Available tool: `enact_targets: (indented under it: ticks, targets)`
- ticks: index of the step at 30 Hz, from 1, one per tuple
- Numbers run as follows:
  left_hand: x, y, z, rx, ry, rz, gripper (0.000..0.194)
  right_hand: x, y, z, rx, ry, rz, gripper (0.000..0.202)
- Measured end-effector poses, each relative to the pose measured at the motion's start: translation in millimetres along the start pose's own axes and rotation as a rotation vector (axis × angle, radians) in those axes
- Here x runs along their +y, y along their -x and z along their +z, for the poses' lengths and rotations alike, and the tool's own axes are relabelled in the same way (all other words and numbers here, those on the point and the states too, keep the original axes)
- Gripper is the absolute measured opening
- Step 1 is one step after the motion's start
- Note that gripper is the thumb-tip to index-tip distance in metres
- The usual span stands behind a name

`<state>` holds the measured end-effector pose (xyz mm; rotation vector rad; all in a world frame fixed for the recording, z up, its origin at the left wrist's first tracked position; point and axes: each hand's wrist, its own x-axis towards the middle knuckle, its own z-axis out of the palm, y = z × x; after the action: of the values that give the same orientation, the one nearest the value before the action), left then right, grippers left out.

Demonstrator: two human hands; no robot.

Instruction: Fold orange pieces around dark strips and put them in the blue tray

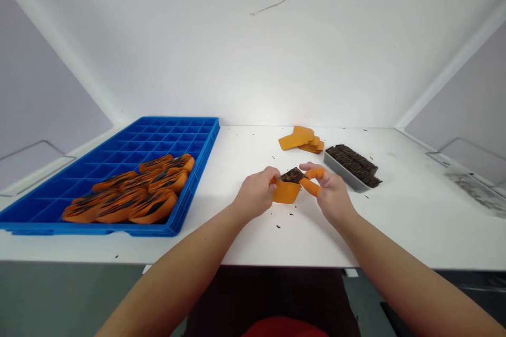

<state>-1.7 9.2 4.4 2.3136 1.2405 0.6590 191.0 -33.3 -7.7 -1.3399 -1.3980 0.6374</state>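
Over the table in front of me, my left hand pinches a small orange paper sleeve by its left side. A thin, dark brown, flaky square sits at the sleeve's upper edge; how far it is inside I cannot tell. My right hand wears orange finger covers on two fingers and grips the square's right corner. Just beyond that hand stands a grey metal tray packed with rows of similar dark squares. Flat orange sleeves lie in a loose pile behind my hands.
At left stands a blue divided crate, its near right compartments filled with bundles of orange sleeves showing dark contents. Dark crumbs dot the white table. A white wall rises behind; wire holders flank both sides.
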Motion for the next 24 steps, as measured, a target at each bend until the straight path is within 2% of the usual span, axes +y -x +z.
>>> enact_targets:
  ticks: [4, 9, 11, 14, 18, 21, 24]
  targets:
    - [-3, 0, 1.8, -0.007, 0.046, -0.021, 0.037, -4, -1, 0, -0.051, 0.053, 0.018, 0.014]
    - [-4, 0, 1.5, 0.011, 0.070, -0.043, 0.035, -6, -1, 3, -0.065, 0.155, -0.020, 0.012]
    - [-3, 0, 0.9, 0.031, 0.081, -0.053, 0.033, -5, -2, 3, -0.038, 0.229, -0.095, 0.011]
    - [-3, 1, 0.5, 0.042, 0.110, -0.055, 0.030, -4, -3, 1, -0.005, 0.416, -0.301, 0.008]
    - [-3, 2, 0.9, 0.063, 0.152, -0.048, 0.024, -9, -3, -1, -0.023, 0.663, -0.520, 0.015]
    - [-4, 2, 1.7, 0.100, 0.217, -0.055, 0.021, -14, -2, 0, -0.036, 0.741, -0.584, 0.021]
    - [-4, 3, 2.5, 0.131, 0.287, -0.042, 0.020, -15, -3, 2, -0.027, 0.768, -0.554, 0.036]
